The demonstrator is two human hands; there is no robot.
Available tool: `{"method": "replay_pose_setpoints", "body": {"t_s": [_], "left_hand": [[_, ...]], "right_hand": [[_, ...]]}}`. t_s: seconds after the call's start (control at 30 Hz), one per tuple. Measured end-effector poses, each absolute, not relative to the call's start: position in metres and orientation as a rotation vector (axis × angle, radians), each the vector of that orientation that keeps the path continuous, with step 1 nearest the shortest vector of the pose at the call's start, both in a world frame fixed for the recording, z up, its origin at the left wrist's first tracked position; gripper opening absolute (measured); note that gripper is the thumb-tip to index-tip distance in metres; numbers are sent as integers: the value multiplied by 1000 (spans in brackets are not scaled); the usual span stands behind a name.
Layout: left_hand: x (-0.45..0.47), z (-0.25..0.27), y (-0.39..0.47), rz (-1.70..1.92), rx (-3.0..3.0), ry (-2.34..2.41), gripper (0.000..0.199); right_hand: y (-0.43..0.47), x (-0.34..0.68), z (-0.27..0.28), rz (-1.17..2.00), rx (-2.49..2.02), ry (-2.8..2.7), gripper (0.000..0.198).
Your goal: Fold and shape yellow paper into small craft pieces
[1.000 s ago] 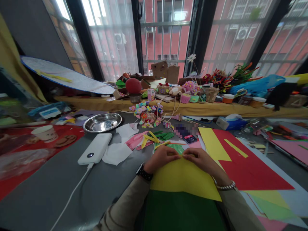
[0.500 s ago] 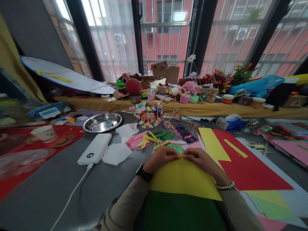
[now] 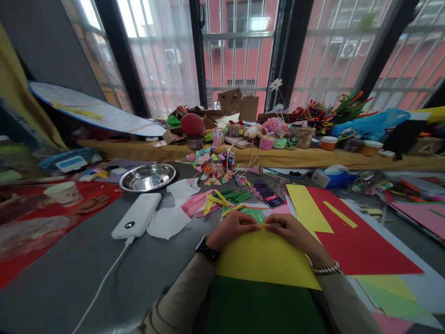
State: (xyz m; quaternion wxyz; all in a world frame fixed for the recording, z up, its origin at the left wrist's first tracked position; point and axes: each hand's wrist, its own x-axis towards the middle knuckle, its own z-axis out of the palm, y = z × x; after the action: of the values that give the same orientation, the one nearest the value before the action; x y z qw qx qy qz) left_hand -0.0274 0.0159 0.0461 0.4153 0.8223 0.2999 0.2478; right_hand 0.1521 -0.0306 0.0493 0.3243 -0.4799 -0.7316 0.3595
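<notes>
A yellow sheet of paper (image 3: pixel 264 260) lies over a dark green sheet (image 3: pixel 260 304) in front of me. My left hand (image 3: pixel 238 228), with a dark watch at its wrist, is closed on the far edge of the yellow paper. Beside it, my right hand (image 3: pixel 285 228), wearing a beaded bracelet, pinches the same edge. The fingertips of both hands nearly meet, and the paper between them is mostly hidden. Just beyond my hands are yellow paper strips (image 3: pixel 218 200) and dark green strips (image 3: pixel 239 196).
To the left are a white power bank (image 3: pixel 139 215) with a cable, a steel dish (image 3: pixel 148 177) and a paper cup (image 3: pixel 64 194). A red sheet (image 3: pixel 365 246) lies at right. A phone (image 3: pixel 274 200) and a bunch of small flowers (image 3: pixel 212 164) stand farther back. Another person's hand shows at far left.
My hands and the yellow paper stay almost in place. At the far left, the other person's hand has shifted slightly.
</notes>
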Motion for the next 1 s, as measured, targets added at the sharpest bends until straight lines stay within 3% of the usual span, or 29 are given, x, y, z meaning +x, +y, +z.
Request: {"method": "replay_pose_setpoints", "body": {"t_s": [1.0], "left_hand": [[-27,44,17,625,2079,738,26]], "right_hand": [[-31,152,48,961,-1263,-1907,20]]}}
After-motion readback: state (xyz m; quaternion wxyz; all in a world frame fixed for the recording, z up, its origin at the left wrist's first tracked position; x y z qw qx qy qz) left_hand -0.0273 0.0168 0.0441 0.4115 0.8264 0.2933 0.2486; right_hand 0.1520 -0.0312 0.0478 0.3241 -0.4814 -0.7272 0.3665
